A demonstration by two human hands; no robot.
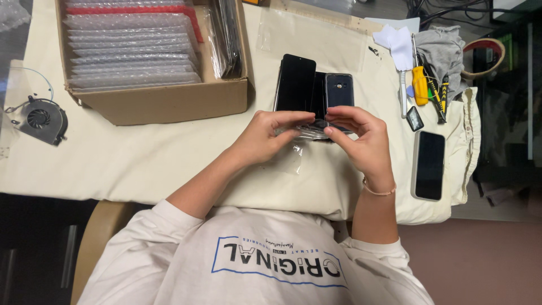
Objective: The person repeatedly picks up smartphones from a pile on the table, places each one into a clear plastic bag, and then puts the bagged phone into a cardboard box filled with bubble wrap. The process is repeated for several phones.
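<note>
My left hand (265, 135) and my right hand (361, 138) meet over the cream-covered table (141, 158). Between their fingertips they pinch a thin clear plastic sleeve (309, 131) with a dark flat part inside it. Just beyond the fingers lie a black phone screen panel (296, 82) and a small dark phone (339, 89) with its back and camera facing up. A crumpled clear bag (293, 159) lies under my wrists.
A cardboard box (164, 101) of bubble-wrapped parts stands at the back left. A small black cooling fan (40, 120) lies at the left edge. A phone in a pale case (429, 165) lies right. Screwdrivers (420, 85), a white cloth (398, 42) and grey cloth (446, 51) are far right.
</note>
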